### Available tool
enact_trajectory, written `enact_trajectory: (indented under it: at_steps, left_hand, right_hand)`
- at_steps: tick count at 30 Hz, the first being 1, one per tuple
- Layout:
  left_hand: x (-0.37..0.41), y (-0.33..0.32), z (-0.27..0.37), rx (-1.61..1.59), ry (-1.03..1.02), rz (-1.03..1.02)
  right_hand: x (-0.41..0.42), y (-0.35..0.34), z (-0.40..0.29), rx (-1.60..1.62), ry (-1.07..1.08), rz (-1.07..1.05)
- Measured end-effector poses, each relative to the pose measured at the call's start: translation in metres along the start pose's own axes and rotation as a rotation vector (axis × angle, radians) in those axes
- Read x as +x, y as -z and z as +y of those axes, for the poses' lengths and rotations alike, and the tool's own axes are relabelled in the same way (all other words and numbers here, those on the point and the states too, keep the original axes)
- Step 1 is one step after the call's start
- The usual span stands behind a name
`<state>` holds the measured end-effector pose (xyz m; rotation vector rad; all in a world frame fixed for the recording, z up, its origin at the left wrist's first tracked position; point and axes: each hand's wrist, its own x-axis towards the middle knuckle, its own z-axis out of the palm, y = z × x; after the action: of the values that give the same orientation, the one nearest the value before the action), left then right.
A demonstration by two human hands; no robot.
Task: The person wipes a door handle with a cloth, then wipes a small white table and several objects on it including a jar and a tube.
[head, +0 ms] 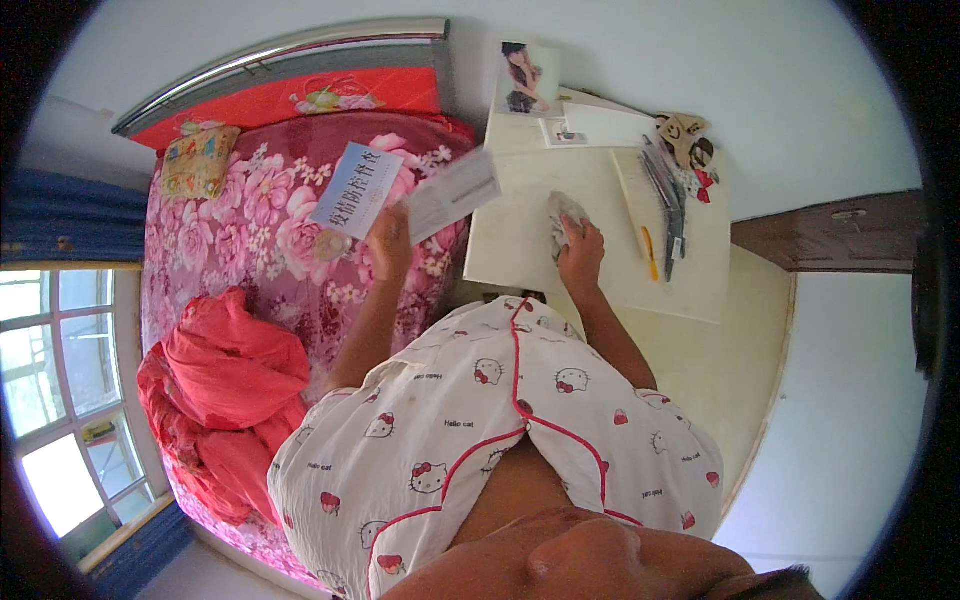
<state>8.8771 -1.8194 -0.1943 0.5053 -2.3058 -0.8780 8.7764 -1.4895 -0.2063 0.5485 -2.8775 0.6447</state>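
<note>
My left hand (pixel 390 240) is raised over the edge of the bed, its fingers closed on printed matter. On one side a blue-and-white card (pixel 356 191) bearing large dark writing sticks out; on the other, a pale grey sheet (pixel 456 196) with print extends toward the table. Whether these two are joined is hidden by the hand. My right hand (pixel 581 251) grips a crumpled grey cloth (pixel 559 210) and presses it on the top of the white table (pixel 517 247). A small round translucent item (pixel 332 245) appears beside my left hand, over the bedspread.
Toward the table's right side lie long dark items (pixel 664 202), a yellow slim tool (pixel 649 253) and a beige smiley-face pouch (pixel 682 131). A photo panel (pixel 529 79) and a small card (pixel 566 133) are at its back. The floral bed (pixel 255 232) holds a red cloth heap (pixel 232 375).
</note>
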Motion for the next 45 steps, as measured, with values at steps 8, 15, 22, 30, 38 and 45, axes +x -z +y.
enact_trajectory:
  at_steps: [8, 15, 22, 30, 38, 45]
  left_hand:
    - [0.058, 0.029, -0.143, -0.745, 0.849, 0.189]
    - [0.094, 0.014, -0.25, -0.95, 0.88, 0.103]
    - [0.099, 0.002, -0.288, -0.851, 0.666, 0.016]
    - [0.111, 0.013, -0.267, -0.828, 1.123, 0.026]
    - [0.098, 0.003, -0.287, -0.172, 1.031, -0.05]
    - [0.095, -0.013, -0.281, 0.632, 0.437, -0.072]
  right_hand:
    - [-0.017, -0.024, -0.033, -0.079, -0.039, -0.11]
    - [-0.017, -0.035, -0.043, -0.254, -0.046, -0.101]
    - [-0.022, -0.044, -0.043, -0.302, -0.053, -0.011]
    - [-0.025, -0.051, -0.042, -0.383, -0.076, -0.01]
    - [-0.023, -0.048, -0.043, -0.327, -0.102, -0.002]
    - [-0.018, -0.042, -0.048, -0.304, -0.076, -0.017]
